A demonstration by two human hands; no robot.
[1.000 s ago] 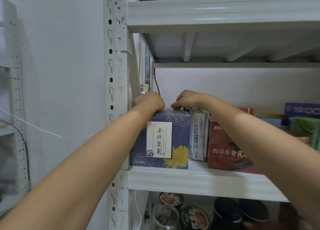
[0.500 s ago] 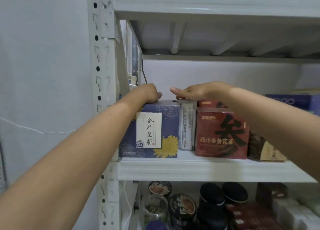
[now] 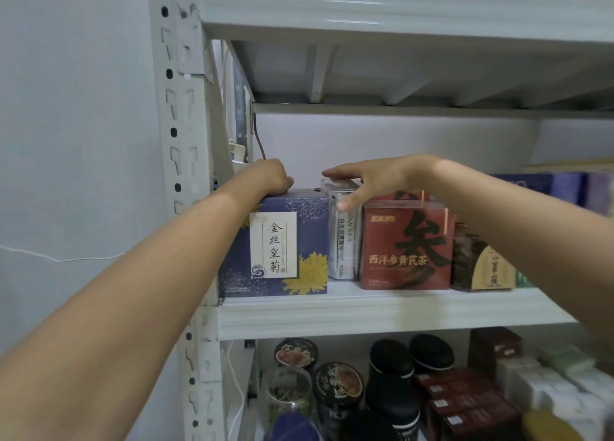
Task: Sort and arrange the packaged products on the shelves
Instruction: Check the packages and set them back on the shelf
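Sitting on shelf (image 3: 382, 311): blue box (image 3: 299, 241) at left end, red box (image 3: 405, 251) further right, white pack (image 3: 344, 241) squeezed between. Resting left hand (image 3: 265, 176) atop blue box, fingers hidden, grip impossible to tell. Laying right hand (image 3: 375, 178) on white pack, fingers straight, thumb touching its front, clasping nothing.

**One head view, close on the shelving**

You face the rack (image 3: 179, 141) nearly square-on, from close in. Middle shelf (image 3: 365, 314) sits centre frame. Upper shelf (image 3: 365, 12) shows its underside; jars (image 3: 338, 382) below show lids. Left forearm (image 3: 133, 291) and right forearm (image 3: 531, 234) enter from the lower corners.
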